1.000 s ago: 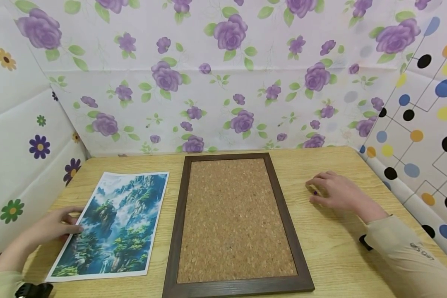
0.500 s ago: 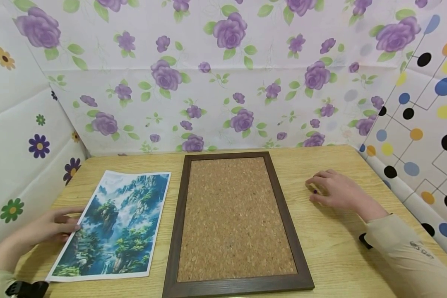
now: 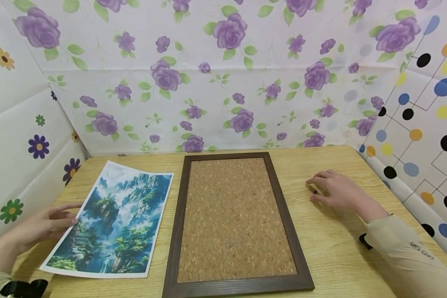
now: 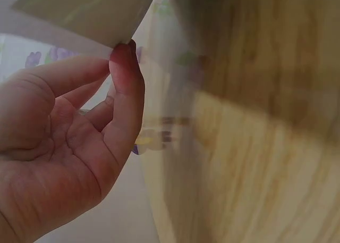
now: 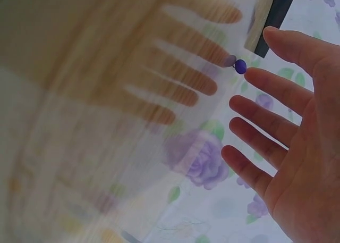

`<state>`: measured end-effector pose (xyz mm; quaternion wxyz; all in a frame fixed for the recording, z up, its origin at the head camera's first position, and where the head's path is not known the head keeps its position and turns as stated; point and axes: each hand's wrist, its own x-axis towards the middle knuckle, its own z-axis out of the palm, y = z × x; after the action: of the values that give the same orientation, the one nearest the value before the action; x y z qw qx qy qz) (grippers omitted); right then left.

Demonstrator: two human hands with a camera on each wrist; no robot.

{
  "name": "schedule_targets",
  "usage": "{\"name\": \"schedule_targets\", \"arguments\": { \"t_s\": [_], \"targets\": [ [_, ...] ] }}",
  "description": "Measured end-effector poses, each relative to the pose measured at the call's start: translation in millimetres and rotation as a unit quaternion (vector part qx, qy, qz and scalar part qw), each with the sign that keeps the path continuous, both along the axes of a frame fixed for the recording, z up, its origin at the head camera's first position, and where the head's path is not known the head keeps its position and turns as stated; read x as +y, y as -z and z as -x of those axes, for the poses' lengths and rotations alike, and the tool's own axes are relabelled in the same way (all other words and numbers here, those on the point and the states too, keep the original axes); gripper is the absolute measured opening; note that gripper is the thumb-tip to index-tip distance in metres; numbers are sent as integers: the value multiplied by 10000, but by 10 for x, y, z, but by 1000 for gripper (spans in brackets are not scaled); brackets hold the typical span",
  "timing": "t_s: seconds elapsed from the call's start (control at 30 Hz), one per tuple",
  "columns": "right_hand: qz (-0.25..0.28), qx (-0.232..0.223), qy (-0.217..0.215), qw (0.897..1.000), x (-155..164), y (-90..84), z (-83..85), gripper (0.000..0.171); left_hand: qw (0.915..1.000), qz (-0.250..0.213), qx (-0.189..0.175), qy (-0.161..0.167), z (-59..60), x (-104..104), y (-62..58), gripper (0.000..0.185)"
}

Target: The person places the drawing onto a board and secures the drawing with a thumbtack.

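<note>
My left hand [image 3: 41, 227] pinches the left edge of a printed mountain landscape picture [image 3: 115, 223] in the head view. That side of the sheet is raised and the paper bows slightly. In the left wrist view, the sheet [image 4: 79, 11] sits at the tips of thumb and finger. To the right of the brown-framed corkboard [image 3: 232, 219], my right hand [image 3: 335, 191] rests low over the table with its fingers loosely spread. A small purple thumbtack [image 5: 240, 66] lies right at its index fingertip, between finger and thumb in the head view.
The wooden table [image 3: 298, 231] runs back to a flower-patterned wall covering [image 3: 201, 99]. Patterned sheets also close off the left and right sides. The corkboard takes up the middle of the table, close to the picture's right edge.
My left hand has shifted slightly left and raised the picture's left side, so its far left corner now stands higher and the sheet bends. The right hand and the corkboard have stayed put.
</note>
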<state>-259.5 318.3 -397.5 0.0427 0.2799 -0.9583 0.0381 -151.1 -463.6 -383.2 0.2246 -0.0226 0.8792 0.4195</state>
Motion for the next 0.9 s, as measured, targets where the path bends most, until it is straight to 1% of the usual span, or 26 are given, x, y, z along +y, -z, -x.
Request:
{"name": "schedule_targets", "arguments": {
  "t_s": [0.13,0.17,0.27,0.33,0.43,0.5,0.67,0.8,0.9],
  "targets": [
    [16,2,-6,10000,-6,-15,-9,44,10000,-37,88,-19,-1,-3,-34,58],
    [14,5,-11,10000,-7,-18,-11,44,9999,-60,105,-80,-1,-4,-43,57],
    [2,25,-31,10000,-6,-18,-14,42,9995,-127,287,-105,-9,-4,-65,58],
    [13,36,-50,10000,-4,-15,-14,42,9989,-145,389,-206,-14,5,-86,58],
    [32,65,-83,9999,1,-6,-8,41,9980,-161,540,-288,-15,26,-116,62],
    [37,89,-103,9999,3,0,-2,40,9973,-132,618,-385,-12,45,-144,63],
    [36,131,-150,9998,7,3,2,38,9947,-32,927,-451,6,100,-215,68],
    [38,139,-148,9998,10,8,0,35,9912,-193,1193,-536,26,153,-263,69],
    [43,136,-116,9998,11,16,1,35,9890,-301,1327,-587,49,205,-299,69]
  ]
}}
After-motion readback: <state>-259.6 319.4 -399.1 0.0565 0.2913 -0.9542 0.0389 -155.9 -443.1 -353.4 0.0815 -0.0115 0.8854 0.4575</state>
